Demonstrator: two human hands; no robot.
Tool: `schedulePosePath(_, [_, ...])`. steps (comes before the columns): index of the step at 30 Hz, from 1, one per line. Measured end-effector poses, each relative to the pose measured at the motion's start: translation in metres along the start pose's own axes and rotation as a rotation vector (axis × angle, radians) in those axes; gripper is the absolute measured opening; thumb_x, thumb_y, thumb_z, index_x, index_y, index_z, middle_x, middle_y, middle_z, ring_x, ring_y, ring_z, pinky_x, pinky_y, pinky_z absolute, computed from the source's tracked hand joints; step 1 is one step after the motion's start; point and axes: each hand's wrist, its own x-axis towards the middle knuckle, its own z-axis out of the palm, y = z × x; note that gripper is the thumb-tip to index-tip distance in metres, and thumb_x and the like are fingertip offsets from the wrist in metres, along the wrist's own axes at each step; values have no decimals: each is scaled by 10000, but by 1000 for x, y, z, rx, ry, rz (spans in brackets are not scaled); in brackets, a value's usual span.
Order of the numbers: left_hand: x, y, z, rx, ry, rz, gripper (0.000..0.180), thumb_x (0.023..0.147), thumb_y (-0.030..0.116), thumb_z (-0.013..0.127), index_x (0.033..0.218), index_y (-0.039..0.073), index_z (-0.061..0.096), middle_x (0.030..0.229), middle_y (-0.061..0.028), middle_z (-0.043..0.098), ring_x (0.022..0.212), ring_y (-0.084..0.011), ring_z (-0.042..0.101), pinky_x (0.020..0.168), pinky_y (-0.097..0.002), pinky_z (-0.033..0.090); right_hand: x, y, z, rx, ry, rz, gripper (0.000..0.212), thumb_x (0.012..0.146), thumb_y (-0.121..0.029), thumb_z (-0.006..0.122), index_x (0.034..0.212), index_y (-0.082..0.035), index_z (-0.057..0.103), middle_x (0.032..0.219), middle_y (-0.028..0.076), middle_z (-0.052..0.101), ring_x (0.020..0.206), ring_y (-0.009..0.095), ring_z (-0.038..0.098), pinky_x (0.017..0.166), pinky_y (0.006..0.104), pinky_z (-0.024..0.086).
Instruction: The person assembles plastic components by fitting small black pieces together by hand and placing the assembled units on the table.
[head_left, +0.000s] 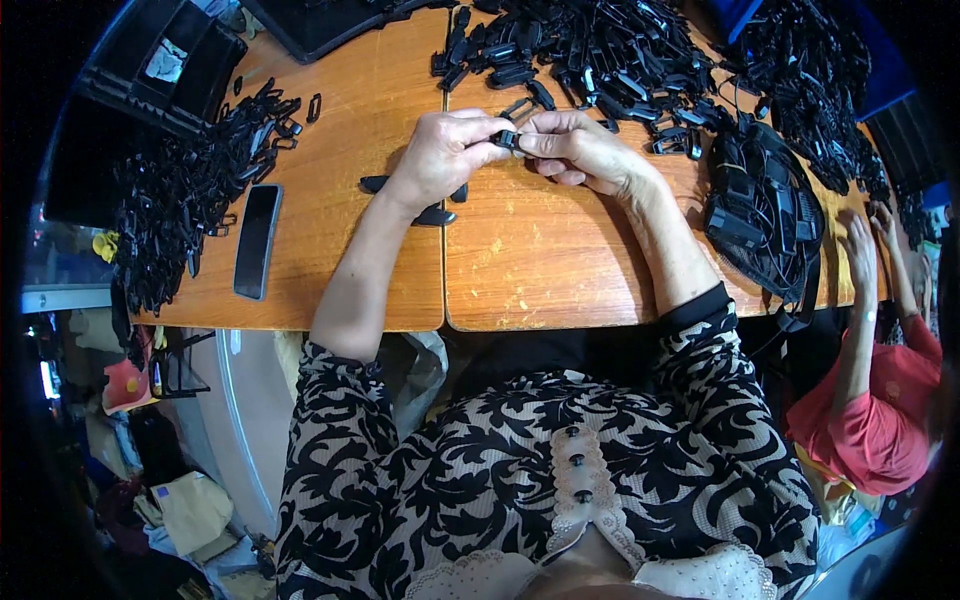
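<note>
Over the middle of the table, my left hand (448, 153) and my right hand (577, 148) meet at the fingertips. Between them they pinch a small black plastic part (507, 140), partly covered by the fingers, so its exact kind is hard to make out. Under my left wrist lie a few black plastic pieces (434, 216), partly hidden by the arm. Just beyond my fingers is a large heap of similar black plastic parts (600, 55), some of them open loops and some solid.
To the left, another pile of black parts (200, 190) sits beside a dark phone (257, 242). A black mesh bag (760, 205) with a strap rests at the right. A co-worker in a red top (880, 400) works at the right edge. A seam runs down the wooden table (540, 285).
</note>
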Motion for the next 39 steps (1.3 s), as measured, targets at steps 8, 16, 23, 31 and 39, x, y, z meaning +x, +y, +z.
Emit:
schedulePosePath(8, [0,-3,-3,100,14,116,238,792,54,757,1028,35,738,823,-98,695,706,-192,662,632,-307,528,0,-1,5,-118,34,-8,216,966,-295,655,960,-82,690,742,-33,591,564,27,423,438,171,277])
schedulePosePath(16, [-3,-4,-2,80,-1,76,253,780,32,759,1032,24,736,828,-91,695,711,-180,652,641,-292,515,1,-6,20,-308,246,-34,317,898,-332,726,714,-79,678,619,-25,566,515,74,442,451,239,326])
schedulePosePath(23, [-2,2,-4,-247,20,-74,271,788,11,766,1058,29,749,858,-61,712,723,-110,638,663,-238,515,-3,-9,16,-302,209,14,476,855,-485,753,1048,-61,654,742,-5,653,541,59,529,477,168,359])
schedulePosePath(31, [4,1,-14,-268,-30,36,316,736,48,811,1049,69,765,1128,-29,635,1066,-141,580,896,-274,487,1,6,12,-130,140,-143,361,883,-409,746,770,-84,637,643,3,609,518,65,532,433,200,364])
schedulePosePath(39, [2,-9,-59,-52,-216,-83,381,720,75,796,1098,71,744,1131,-46,655,1047,-166,605,920,-283,470,10,16,32,-663,361,-490,377,958,-388,635,909,-16,667,674,131,650,613,231,658,572,390,520])
